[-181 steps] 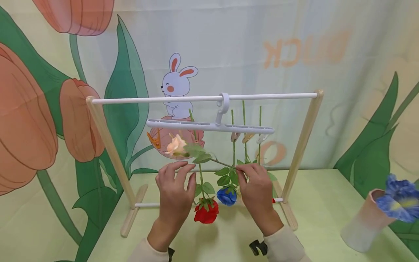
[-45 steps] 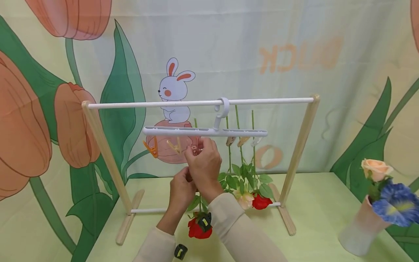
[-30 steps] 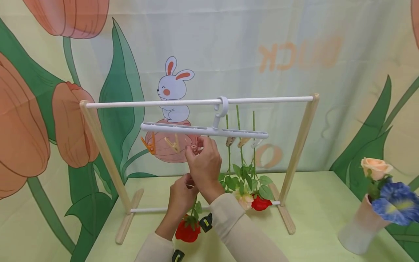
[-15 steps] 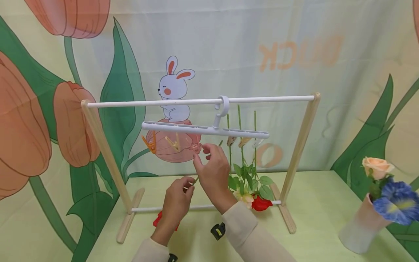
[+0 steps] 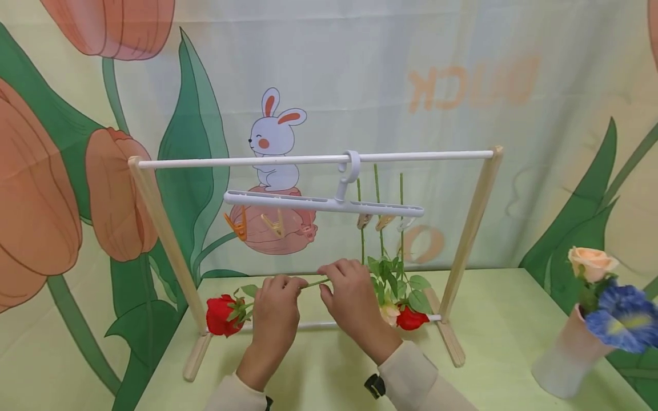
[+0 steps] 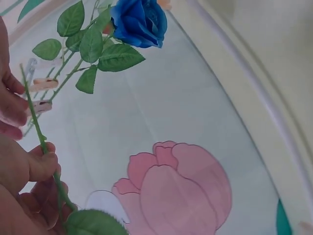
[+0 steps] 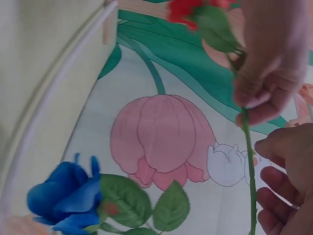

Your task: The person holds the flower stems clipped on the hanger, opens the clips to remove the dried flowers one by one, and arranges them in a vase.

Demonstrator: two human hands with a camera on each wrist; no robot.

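A red rose (image 5: 223,315) with a long green stem lies nearly sideways in my left hand (image 5: 277,311), its bloom to the left. In the left wrist view, that hand's thumb and fingers pinch the stem (image 6: 36,120). My right hand (image 5: 354,297) is at the stem's cut end, its fingers loosely bent beside it; the right wrist view shows thumb and fingers apart. Above the hands hangs a grey hanger (image 5: 288,200). On its left half are an orange clip (image 5: 239,227), a yellow clip (image 5: 275,225) and a pink clip (image 5: 308,231), all without flowers.
The hanger's hook is on the white top bar (image 5: 247,161) of a wooden stand. Clipped on its right half hang a red rose (image 5: 411,318), a pale flower (image 5: 389,314) and a blue rose (image 6: 139,22). A vase (image 5: 562,359) at right holds a peach rose (image 5: 593,264) and blue flower (image 5: 624,319).
The peach rose has gone from my right hand to the vase. The red rose has come off the pink clip, and my left hand has swung its bloom up to the left.
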